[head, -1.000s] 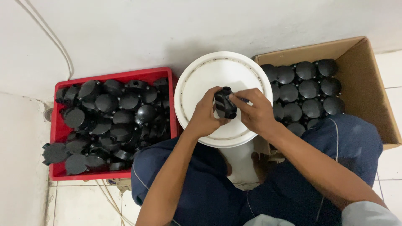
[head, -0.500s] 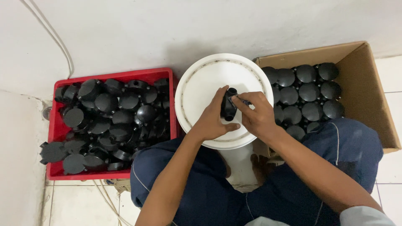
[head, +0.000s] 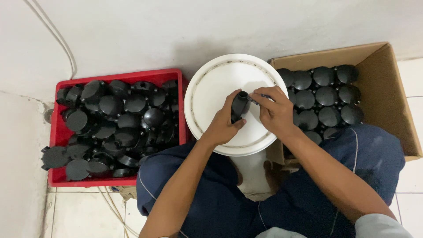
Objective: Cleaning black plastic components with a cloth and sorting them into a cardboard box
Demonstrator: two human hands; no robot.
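My left hand [head: 222, 123] grips a round black plastic box [head: 239, 106] with stub outlets, held on edge over a white bucket lid [head: 211, 88]. My right hand [head: 275, 112] pinches a small dark tool [head: 257, 98] whose tip meets the box's right side. Both hands sit above the middle of the lid, between my knees in dark blue trousers.
A red crate [head: 59, 176] at the left is heaped with black round boxes and lids [head: 112, 123]. A cardboard carton [head: 387, 88] at the right holds closed black boxes [head: 324, 99] in rows. White wall behind, a cable [head: 57, 44] on it, tiled floor below.
The black box has been turned in my left hand from lying flat-on to standing on edge. My right hand has shifted slightly up and right, its tool still at the box.
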